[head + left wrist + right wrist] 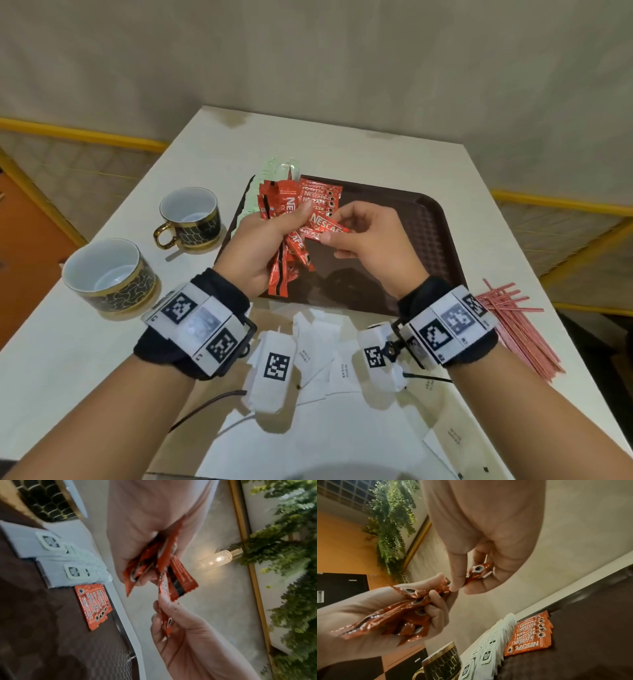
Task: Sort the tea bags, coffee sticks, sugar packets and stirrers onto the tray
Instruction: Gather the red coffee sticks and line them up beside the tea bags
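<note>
Over the dark brown tray (435, 219), my left hand (263, 246) grips a fanned bunch of red coffee sticks (284, 274). My right hand (363, 236) pinches a single red coffee stick (325, 228) right beside that bunch. Several coffee sticks (322, 197) lie in a neat row at the tray's far left, next to a row of white tea bags (489, 646). White sugar packets (329, 349) lie loose on the table below my wrists. Red stirrers (517, 318) are piled to the right of the tray.
Two black-and-gold cups (190, 217) (109, 274) stand on the white table (342, 150) left of the tray. A cable (205, 407) runs under my left wrist. A wall lamp (216, 559) and hanging plants (291, 574) show behind.
</note>
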{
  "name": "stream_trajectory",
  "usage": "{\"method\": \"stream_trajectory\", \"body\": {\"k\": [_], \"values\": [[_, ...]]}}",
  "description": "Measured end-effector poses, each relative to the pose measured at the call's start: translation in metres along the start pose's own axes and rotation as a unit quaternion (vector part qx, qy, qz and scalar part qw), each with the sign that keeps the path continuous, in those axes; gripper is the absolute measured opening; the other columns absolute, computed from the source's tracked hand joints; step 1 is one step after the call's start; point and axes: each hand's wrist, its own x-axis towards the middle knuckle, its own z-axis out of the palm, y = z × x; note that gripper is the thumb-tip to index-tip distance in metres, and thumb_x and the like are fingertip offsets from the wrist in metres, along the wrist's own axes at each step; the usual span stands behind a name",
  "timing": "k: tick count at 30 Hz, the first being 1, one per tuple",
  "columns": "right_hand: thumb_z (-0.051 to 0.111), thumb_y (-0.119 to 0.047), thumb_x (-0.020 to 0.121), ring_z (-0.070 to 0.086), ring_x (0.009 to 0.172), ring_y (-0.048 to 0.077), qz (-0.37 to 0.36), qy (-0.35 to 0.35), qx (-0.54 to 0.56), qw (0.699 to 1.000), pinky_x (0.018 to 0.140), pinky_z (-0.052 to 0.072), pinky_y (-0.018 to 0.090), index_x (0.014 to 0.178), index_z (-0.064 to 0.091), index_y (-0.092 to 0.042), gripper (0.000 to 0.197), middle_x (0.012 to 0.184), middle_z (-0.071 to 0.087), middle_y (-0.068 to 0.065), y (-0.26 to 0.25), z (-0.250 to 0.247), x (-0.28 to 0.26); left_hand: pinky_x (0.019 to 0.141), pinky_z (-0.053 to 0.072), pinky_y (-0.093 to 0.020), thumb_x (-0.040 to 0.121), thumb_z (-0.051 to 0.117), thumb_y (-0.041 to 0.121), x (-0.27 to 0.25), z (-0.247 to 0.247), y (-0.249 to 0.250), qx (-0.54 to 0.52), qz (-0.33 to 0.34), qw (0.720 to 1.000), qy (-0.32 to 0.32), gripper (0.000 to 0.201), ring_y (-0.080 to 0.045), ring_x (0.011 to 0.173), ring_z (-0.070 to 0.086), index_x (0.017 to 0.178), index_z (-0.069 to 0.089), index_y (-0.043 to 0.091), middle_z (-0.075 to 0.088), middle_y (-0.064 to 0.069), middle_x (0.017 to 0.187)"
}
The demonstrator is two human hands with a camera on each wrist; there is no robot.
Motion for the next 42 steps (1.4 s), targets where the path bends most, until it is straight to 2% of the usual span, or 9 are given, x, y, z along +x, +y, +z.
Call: {"method": "stream_trajectory", "body": {"k": [10, 15, 22, 26, 29, 32, 34, 37, 42], "values": [[0.068, -0.01, 0.088, 0.065, 0.071, 0.012, 0.039, -0.08, -0.035, 0.995, 0.072, 0.058, 0.028, 0.094, 0.075, -0.005, 0.01, 0.081, 0.074, 0.007, -0.033, 0.006, 0.0, 0.05, 0.052, -0.02, 0.094, 0.06, 0.014, 0.008, -0.028, 0.003, -0.07, 0.024, 0.997, -0.011, 0.023, -0.006, 0.054, 0.066, 0.117, 0.06, 0.008, 0.068, 0.004, 0.063], [0.057, 0.001, 0.092, 0.061, 0.069, 0.015, 0.076, -0.099, -0.191, 0.974, 0.069, 0.051, 0.032, 0.095, 0.065, 0.009, 0.012, 0.081, 0.073, 0.014, -0.039, 0.007, 0.007, 0.058, 0.056, -0.026, 0.096, 0.054, 0.028, 0.008, -0.036, 0.007, -0.103, 0.041, 0.993, -0.046, 0.018, -0.008, 0.06, 0.067, 0.091, 0.062, 0.014, 0.067, 0.003, 0.068], [0.047, -0.02, 0.102, 0.063, 0.072, 0.016, 0.181, -0.114, 0.099, 0.972, 0.065, 0.055, 0.031, 0.099, 0.06, -0.01, 0.017, 0.084, 0.066, 0.008, -0.051, 0.039, -0.014, 0.076, 0.057, -0.032, 0.096, 0.051, 0.035, 0.007, -0.042, 0.005, -0.081, 0.081, 0.993, -0.034, 0.031, -0.017, 0.084, 0.072, 0.109, 0.059, 0.008, 0.073, -0.001, 0.085], [0.053, -0.013, 0.099, 0.064, 0.067, 0.016, 0.193, -0.117, 0.157, 0.961, 0.064, 0.059, 0.028, 0.096, 0.061, -0.005, 0.012, 0.078, 0.066, 0.01, -0.05, 0.056, -0.019, 0.094, 0.053, -0.041, 0.092, 0.057, 0.034, 0.008, -0.042, 0.001, -0.098, 0.085, 0.992, -0.009, 0.05, -0.025, 0.109, 0.068, 0.134, 0.052, 0.007, 0.069, -0.012, 0.12], [0.056, -0.007, 0.096, 0.064, 0.063, 0.015, 0.163, -0.092, 0.175, 0.967, 0.068, 0.059, 0.028, 0.089, 0.064, 0.0, 0.012, 0.072, 0.066, 0.01, -0.045, 0.055, -0.023, 0.098, 0.05, -0.047, 0.09, 0.062, 0.027, 0.011, -0.045, 0.0, -0.176, 0.056, 0.983, -0.011, 0.048, -0.029, 0.114, 0.065, 0.134, 0.053, 0.01, 0.066, -0.014, 0.124], [0.059, -0.008, 0.094, 0.065, 0.063, 0.017, 0.079, -0.057, 0.078, 0.992, 0.074, 0.058, 0.037, 0.083, 0.066, -0.001, 0.014, 0.067, 0.066, 0.007, -0.04, 0.042, -0.028, 0.082, 0.058, -0.038, 0.094, 0.062, 0.023, 0.018, -0.056, 0.01, -0.245, 0.032, 0.968, 0.027, 0.011, -0.018, 0.087, 0.071, 0.101, 0.065, 0.015, 0.073, -0.005, 0.089], [0.061, -0.008, 0.093, 0.065, 0.061, 0.018, 0.012, -0.019, 0.019, 1.0, 0.064, 0.058, 0.032, 0.084, 0.065, 0.004, 0.016, 0.068, 0.066, 0.011, -0.038, 0.028, -0.028, 0.055, 0.052, -0.025, 0.094, 0.062, 0.022, 0.022, -0.067, 0.021, -0.246, 0.06, 0.965, 0.071, 0.02, -0.007, 0.052, 0.058, 0.076, 0.055, 0.018, 0.058, 0.004, 0.06], [0.061, -0.008, 0.093, 0.062, 0.061, 0.016, -0.068, 0.006, -0.033, 0.997, 0.057, 0.05, 0.021, 0.087, 0.064, 0.009, 0.018, 0.069, 0.066, 0.014, -0.039, 0.01, -0.025, 0.042, 0.037, -0.017, 0.088, 0.067, 0.033, 0.021, -0.075, 0.03, -0.125, 0.091, 0.986, 0.059, 0.023, -0.003, 0.041, 0.04, 0.077, 0.052, 0.019, 0.043, 0.008, 0.054], [0.067, -0.01, 0.09, 0.061, 0.062, 0.009, -0.102, -0.022, -0.092, 0.99, 0.06, 0.048, 0.019, 0.082, 0.07, -0.003, 0.011, 0.066, 0.067, -0.003, -0.039, 0.002, -0.014, 0.046, 0.036, -0.017, 0.076, 0.073, 0.042, 0.007, -0.055, 0.028, 0.074, 0.049, 0.995, -0.057, 0.034, -0.005, 0.047, 0.038, 0.093, 0.06, 0.016, 0.041, 0.006, 0.06]]}}
